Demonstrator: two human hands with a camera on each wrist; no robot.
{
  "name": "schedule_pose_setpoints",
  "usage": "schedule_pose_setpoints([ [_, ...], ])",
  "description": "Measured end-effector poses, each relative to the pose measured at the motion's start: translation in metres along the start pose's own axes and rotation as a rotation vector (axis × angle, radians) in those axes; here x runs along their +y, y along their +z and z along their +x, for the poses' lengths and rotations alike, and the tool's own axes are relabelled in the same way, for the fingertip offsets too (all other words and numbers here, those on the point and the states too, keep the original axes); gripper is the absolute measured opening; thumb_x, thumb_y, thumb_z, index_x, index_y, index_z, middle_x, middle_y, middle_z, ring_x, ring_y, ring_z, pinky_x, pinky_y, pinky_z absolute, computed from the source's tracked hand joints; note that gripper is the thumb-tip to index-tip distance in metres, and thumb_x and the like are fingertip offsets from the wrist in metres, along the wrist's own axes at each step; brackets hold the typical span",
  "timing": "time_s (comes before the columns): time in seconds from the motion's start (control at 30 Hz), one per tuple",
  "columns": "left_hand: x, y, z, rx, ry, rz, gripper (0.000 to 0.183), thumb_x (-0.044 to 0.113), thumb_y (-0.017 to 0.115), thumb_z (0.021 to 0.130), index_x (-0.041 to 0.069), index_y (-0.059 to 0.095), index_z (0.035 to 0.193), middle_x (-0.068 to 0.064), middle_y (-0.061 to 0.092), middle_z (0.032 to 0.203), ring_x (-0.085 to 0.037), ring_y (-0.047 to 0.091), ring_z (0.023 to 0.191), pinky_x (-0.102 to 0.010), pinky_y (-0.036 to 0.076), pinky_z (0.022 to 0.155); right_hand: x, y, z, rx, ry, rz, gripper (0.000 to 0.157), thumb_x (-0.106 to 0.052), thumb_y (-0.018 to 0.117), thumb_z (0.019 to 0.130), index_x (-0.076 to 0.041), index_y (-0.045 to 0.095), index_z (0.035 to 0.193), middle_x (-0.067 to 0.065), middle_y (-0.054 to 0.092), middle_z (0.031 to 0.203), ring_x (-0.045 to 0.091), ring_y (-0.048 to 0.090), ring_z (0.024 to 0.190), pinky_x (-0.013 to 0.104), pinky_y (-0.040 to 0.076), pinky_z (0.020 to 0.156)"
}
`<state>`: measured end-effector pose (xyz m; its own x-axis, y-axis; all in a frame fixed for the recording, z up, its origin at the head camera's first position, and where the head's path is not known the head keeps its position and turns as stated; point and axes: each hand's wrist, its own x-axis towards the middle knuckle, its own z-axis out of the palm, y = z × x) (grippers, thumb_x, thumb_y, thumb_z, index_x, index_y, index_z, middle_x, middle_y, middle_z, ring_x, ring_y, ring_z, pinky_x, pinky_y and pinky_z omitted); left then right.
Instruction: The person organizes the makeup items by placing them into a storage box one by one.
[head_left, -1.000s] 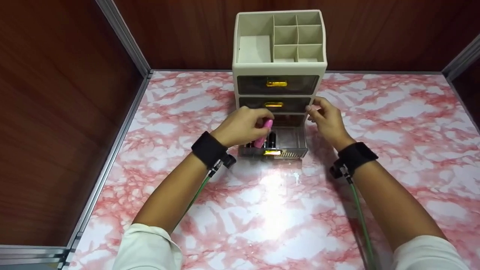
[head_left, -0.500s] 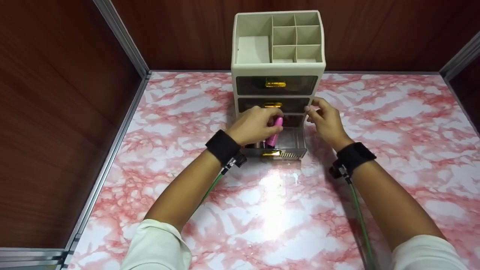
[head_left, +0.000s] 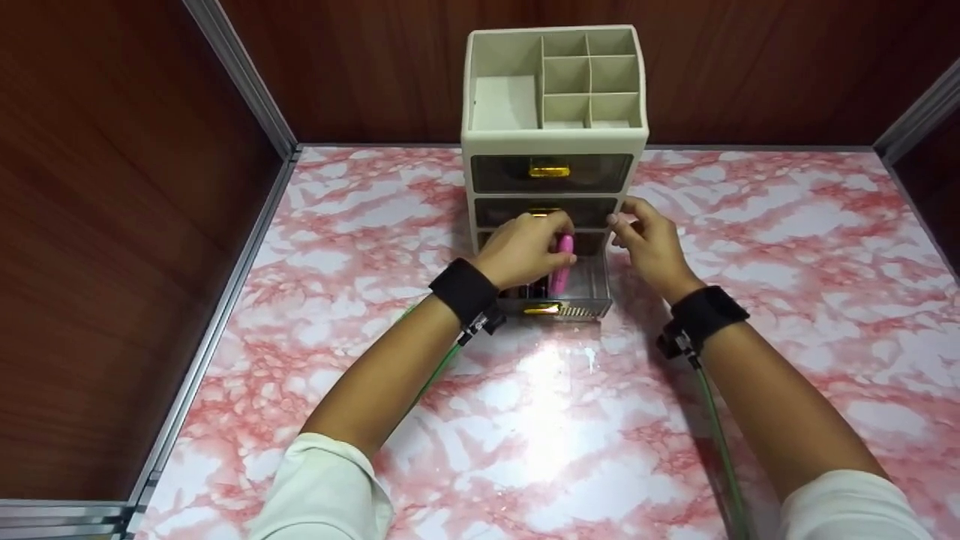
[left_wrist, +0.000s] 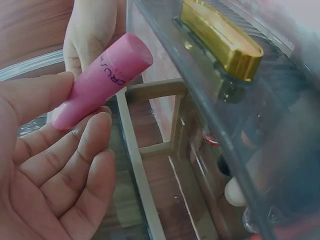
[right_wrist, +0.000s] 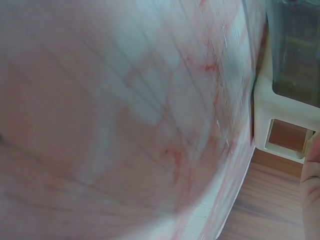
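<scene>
My left hand (head_left: 525, 251) pinches a pink tube (left_wrist: 102, 82) with dark lettering between thumb and fingers, likely a cosmetic. In the head view the tube stands near upright over the pulled-out bottom drawer (head_left: 589, 307), which is see-through with a gold handle (left_wrist: 222, 37). Several dark small tubes (head_left: 536, 287) lie in that drawer, partly hidden by the left hand. My right hand (head_left: 656, 244) is at the right side of the cream drawer organizer (head_left: 555, 139), thumb and fingers at its front edge; only a bit of finger (right_wrist: 312, 185) shows in the right wrist view.
Divided compartments (head_left: 592, 79) top the organizer, above two closed dark drawers (head_left: 510, 174). It stands on a pink-and-white marbled table (head_left: 787, 247) near the brown back wall (head_left: 375, 75). A brown panel (head_left: 127, 225) borders the left side. Green cables (head_left: 716, 435) trail from both wrists.
The left hand has moved right across the open drawer with the pink tube, which now stands more upright. The right hand stays at the organizer's side.
</scene>
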<state>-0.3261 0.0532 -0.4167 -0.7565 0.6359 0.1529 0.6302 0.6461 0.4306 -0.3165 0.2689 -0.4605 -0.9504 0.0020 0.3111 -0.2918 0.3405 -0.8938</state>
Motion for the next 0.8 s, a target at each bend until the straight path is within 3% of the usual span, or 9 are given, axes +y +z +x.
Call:
schedule_pose_setpoints([
  [0.17, -0.002, 0.008, 0.007, -0.014, 0.018, 0.049, 0.032, 0.040, 0.063, 0.081, 0.021, 0.055, 0.105, 0.009, 0.056, 0.077, -0.008, 0.052, 0.067, -0.026, 0.041, 0.060, 0.001, -0.001, -0.001, 0.000, -0.014, -0.018, 0.028, -0.017, 0.055, 0.089, -0.009, 0.055, 0.116, 0.009, 0.057, 0.107, 0.016, 0.055, 0.066, 0.028, 0.045, 0.059],
  [0.43, -0.002, 0.020, 0.018, -0.140, 0.013, 0.122, 0.026, 0.034, 0.063, 0.082, 0.024, 0.061, 0.105, 0.010, 0.058, 0.085, -0.008, 0.053, 0.076, -0.029, 0.044, 0.063, -0.001, -0.001, -0.001, -0.014, -0.002, -0.048, 0.030, -0.018, 0.055, 0.089, -0.006, 0.054, 0.117, 0.009, 0.057, 0.109, 0.018, 0.055, 0.067, 0.024, 0.043, 0.054],
  [0.6, -0.002, 0.024, 0.024, -0.194, -0.005, 0.166, 0.023, 0.034, 0.066, 0.079, 0.022, 0.063, 0.098, 0.009, 0.056, 0.079, -0.010, 0.052, 0.073, -0.030, 0.043, 0.059, 0.013, -0.004, 0.006, -0.006, 0.019, -0.058, 0.031, -0.024, 0.057, 0.088, -0.015, 0.056, 0.117, 0.005, 0.058, 0.108, 0.021, 0.056, 0.066, 0.027, 0.045, 0.053],
  [0.7, -0.004, 0.029, 0.025, -0.201, -0.008, 0.189, 0.021, 0.033, 0.067, 0.078, 0.021, 0.064, 0.096, 0.009, 0.056, 0.076, -0.010, 0.052, 0.071, -0.031, 0.043, 0.058, 0.025, -0.004, 0.010, 0.001, 0.025, -0.067, 0.031, -0.032, 0.057, 0.086, -0.023, 0.057, 0.116, 0.000, 0.058, 0.107, 0.028, 0.057, 0.070, 0.034, 0.048, 0.057],
  [0.8, -0.007, 0.032, 0.025, -0.203, -0.011, 0.203, 0.021, 0.030, 0.067, 0.077, 0.020, 0.065, 0.095, 0.009, 0.056, 0.075, -0.010, 0.052, 0.071, -0.032, 0.043, 0.059, 0.014, -0.003, 0.006, -0.004, 0.012, -0.060, 0.029, -0.027, 0.056, 0.088, -0.019, 0.056, 0.116, 0.003, 0.058, 0.107, 0.038, 0.056, 0.074, 0.033, 0.048, 0.059],
])
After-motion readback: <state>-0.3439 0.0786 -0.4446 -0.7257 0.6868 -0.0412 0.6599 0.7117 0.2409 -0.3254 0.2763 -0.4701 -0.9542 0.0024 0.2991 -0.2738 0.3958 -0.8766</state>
